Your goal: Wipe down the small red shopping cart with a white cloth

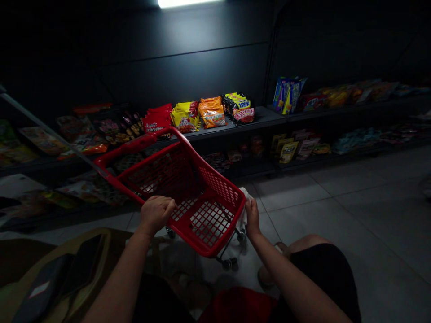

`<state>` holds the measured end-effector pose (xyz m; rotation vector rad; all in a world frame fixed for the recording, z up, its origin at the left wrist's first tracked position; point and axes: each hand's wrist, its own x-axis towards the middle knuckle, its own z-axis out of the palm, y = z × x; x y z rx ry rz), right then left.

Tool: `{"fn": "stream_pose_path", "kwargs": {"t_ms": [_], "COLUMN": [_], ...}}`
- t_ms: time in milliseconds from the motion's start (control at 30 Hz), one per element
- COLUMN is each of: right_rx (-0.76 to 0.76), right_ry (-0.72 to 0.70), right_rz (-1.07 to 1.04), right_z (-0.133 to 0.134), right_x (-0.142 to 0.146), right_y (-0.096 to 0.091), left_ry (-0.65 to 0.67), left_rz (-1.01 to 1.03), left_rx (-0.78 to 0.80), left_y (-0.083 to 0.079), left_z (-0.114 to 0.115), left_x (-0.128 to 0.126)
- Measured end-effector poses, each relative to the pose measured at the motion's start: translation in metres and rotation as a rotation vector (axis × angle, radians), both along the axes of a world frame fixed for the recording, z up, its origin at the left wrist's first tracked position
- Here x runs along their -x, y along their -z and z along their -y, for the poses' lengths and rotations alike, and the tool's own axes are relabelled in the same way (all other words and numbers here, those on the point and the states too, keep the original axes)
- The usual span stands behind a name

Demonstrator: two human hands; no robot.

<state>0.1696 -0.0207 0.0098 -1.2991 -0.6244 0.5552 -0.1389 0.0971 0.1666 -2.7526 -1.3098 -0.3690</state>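
Observation:
A small red plastic shopping cart (198, 244) with lattice sides stands tilted in front of me, its basket holding nothing that I can make out. My left hand (157, 215) is closed over the near side rim of the basket. On the other side, my right hand (252, 217) presses a white cloth (245, 195) against the outside of the basket near its front corner. The cart's handle (141, 142) points away toward the shelf. Small dark wheels (230, 263) show beneath the basket. Parts of the cloth are hidden by my fingers and the cart.
Behind the cart runs a dark shelf (266, 115) with bagged snacks, among them orange packets (212, 112) and red packets (157, 117). At lower left a brownish stool-like surface (101, 264) carries two dark flat devices (84, 260). A thin pole (50, 130) slants to the cart's handle end. Grey floor tiles (313, 202) lie right.

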Motion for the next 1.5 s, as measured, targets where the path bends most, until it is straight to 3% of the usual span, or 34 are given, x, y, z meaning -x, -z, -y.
{"fn": "stream_pose_path", "kwargs": {"t_ms": [67,133,267,367,567,633,733,800,900,1000,1100,1300,1400,1500], "right_rx": [0.093,0.142,0.022,-0.062,0.057,0.037,-0.023,-0.015,-0.003,-0.125,-0.240,-0.288,-0.212,-0.133], "right_ry": [0.014,-0.020,-0.071,-0.060,-0.100,-0.059,0.084,0.076,-0.070,-0.233,-0.363,-0.596,-0.481,-0.327], "right_rz": [-0.107,-0.184,-0.307,-0.284,-0.210,-0.193,-0.003,0.258,0.683,1.013,1.233,1.307,1.269,1.237], "right_z": [0.025,0.039,0.027,0.015,0.028,0.028,0.023,0.029,0.058,0.092,0.098,0.036,0.026,0.044], "right_x": [0.019,0.026,0.019,0.016,0.015,0.007,0.000,0.009,0.042,0.072,0.071,0.012,0.006,0.017], "right_y": [0.024,0.031,-0.003,-0.028,-0.020,-0.027,-0.050,-0.062,-0.067,-0.064,-0.072,-0.096,-0.096,-0.093], "left_ry": [0.025,0.050,0.080,0.075,0.040,0.040,0.048,0.044,0.029,0.031,0.060,0.028,-0.030,-0.084], "left_rz": [0.015,0.033,0.046,0.085,0.069,0.054,0.047,0.054,0.073,0.073,0.051,0.110,0.208,0.279], "left_rx": [0.010,0.016,0.010,-0.012,0.005,0.013,0.015,0.013,0.004,0.003,0.009,-0.011,-0.074,-0.171], "left_y": [0.000,-0.001,-0.003,-0.002,0.002,0.003,0.004,0.004,0.005,0.005,0.006,0.002,0.001,0.003], "left_z": [0.001,0.003,0.009,0.011,0.006,0.005,0.005,0.005,0.005,0.003,0.002,0.013,0.020,0.028], "left_x": [0.003,0.006,0.008,0.006,0.010,0.012,0.011,0.008,0.005,0.010,0.019,0.012,-0.002,-0.010]}}
